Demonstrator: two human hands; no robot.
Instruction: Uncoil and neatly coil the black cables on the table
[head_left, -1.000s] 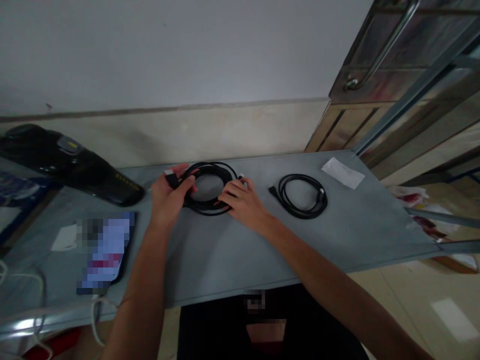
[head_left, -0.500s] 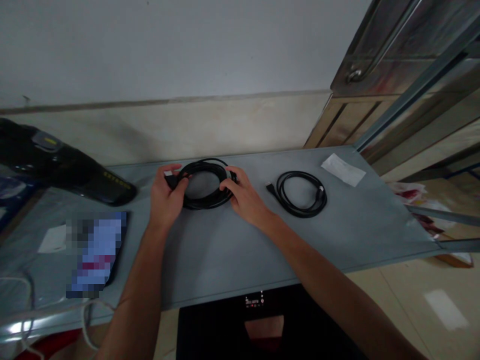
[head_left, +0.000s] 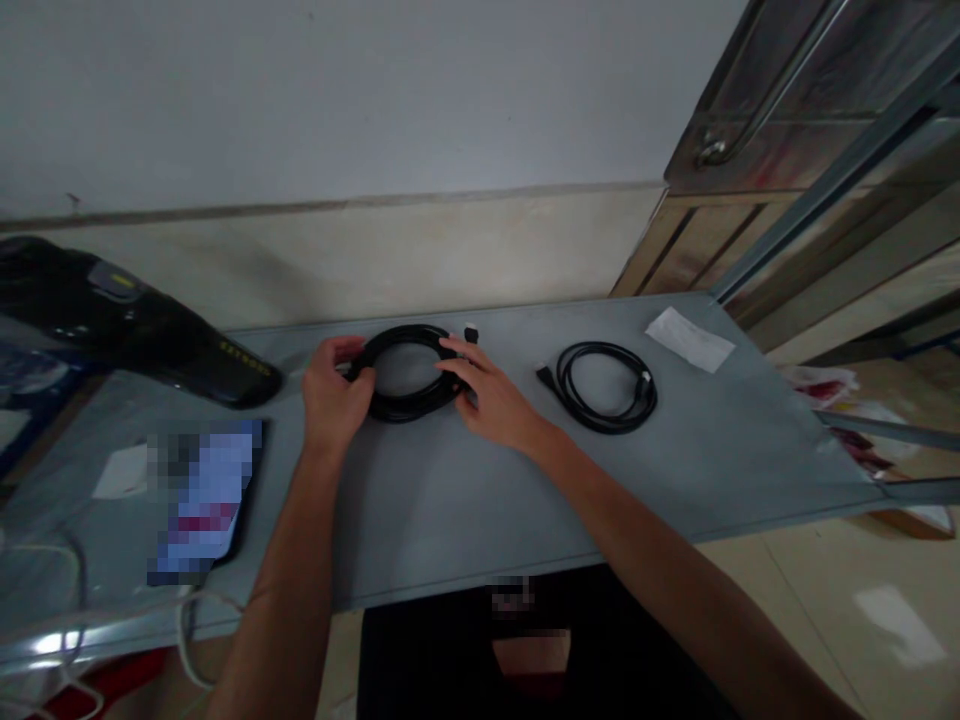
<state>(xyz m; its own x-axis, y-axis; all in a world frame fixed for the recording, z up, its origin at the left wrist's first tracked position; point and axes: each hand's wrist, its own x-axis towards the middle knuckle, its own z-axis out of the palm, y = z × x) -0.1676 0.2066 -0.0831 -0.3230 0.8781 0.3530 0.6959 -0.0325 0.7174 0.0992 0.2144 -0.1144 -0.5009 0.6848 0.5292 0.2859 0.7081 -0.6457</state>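
Apparently, the winding of the black cable [head_left: 409,408] is almost done: its turns lie close together in one oval ring, which is between the two hands near the far edge of the grey table [head_left: 465,520]. The left hand [head_left: 334,400] pinches the left side of this ring, with the thumb on the near part and the fingers behind. The right hand [head_left: 491,395] has its fingers somewhat spread over the right side; whether they press firmly on the turns, I cannot tell. What remains, in my judgement, is little: one plug [head_left: 471,333] with a light tip stands out beyond the right fingers, so this end is not tucked in, and I see no tie around the turns. Whether the ring rests fully on the surface or is slightly raised is not clear. To the right, well apart from the hands, lies a second coil [head_left: 646,398], already wound in a thinner ring and touched by neither hand. Near the far right corner lies a white paper [head_left: 690,340], and on the left side there are a phone [head_left: 214,490] and a black handheld device [head_left: 150,320].
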